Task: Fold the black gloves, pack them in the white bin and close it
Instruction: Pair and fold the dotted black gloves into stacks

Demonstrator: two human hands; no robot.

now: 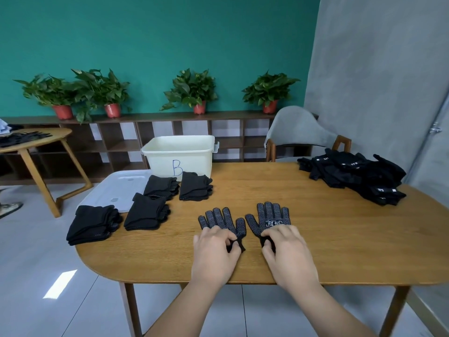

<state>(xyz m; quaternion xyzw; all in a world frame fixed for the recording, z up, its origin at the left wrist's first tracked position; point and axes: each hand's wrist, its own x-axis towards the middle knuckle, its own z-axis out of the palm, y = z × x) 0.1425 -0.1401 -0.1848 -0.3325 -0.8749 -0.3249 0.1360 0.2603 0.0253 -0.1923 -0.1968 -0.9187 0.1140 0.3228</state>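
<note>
Bench (328, 229) update: left glove (222, 218) and right glove (268, 214) lie flat side by side, dots up, near the front edge. Left hand (213, 251) pinches its glove's cuff. Right hand (288, 254) fingers (271, 233) look curled on the other cuff, though that bit's partly hidden. White bin (179, 155) stands open at the back, lid (114, 188) lying beside it, folded stacks (145, 212) in front.

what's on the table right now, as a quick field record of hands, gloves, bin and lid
left hand: fingers pinch the cuff of the left dotted glove, which lies flat on the wooden table
right hand: fingers pinch the cuff of the right dotted glove, logo up
folded glove stacks: four, left of the hands
unfolded glove pile: far right of the table
white bin: open, marked B, contents not visible
lid: flat on the table, left of the bin
</note>
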